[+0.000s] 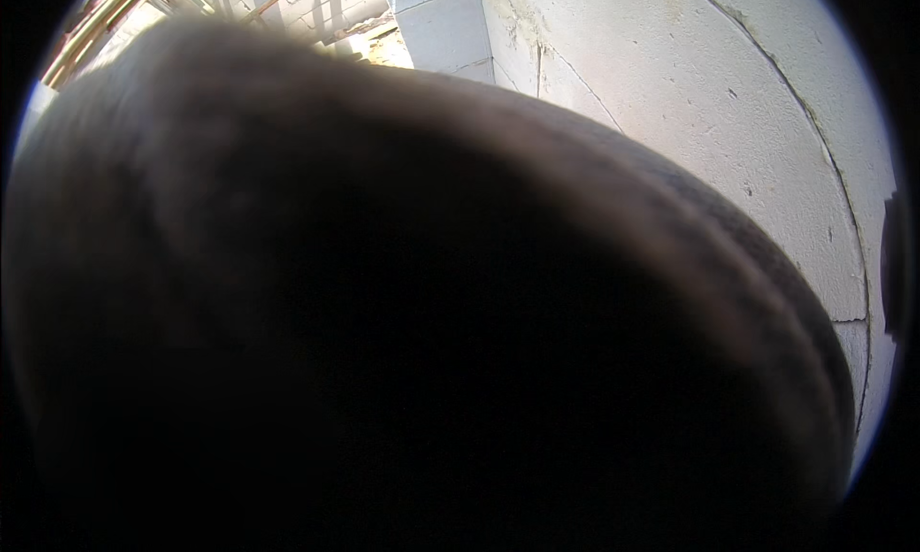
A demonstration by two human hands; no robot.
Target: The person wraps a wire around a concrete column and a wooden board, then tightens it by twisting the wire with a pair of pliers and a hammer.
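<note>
A dark blur [412, 293] hides most things left of the pale wall [709, 121]; I can't tell whether your fingers are apart, or what's done or left.

Supporting surface, upper left: we see only a small sunlit patch of what may be floor [355, 4], crossed by bands of shadow. Long narrow strips [103, 25] slant at the far left and yellowish scraps [387, 46] lie near the pale blocks; we cannot tell what bears them. A dark, blurred shape [431, 312] hides the remainder.
</note>
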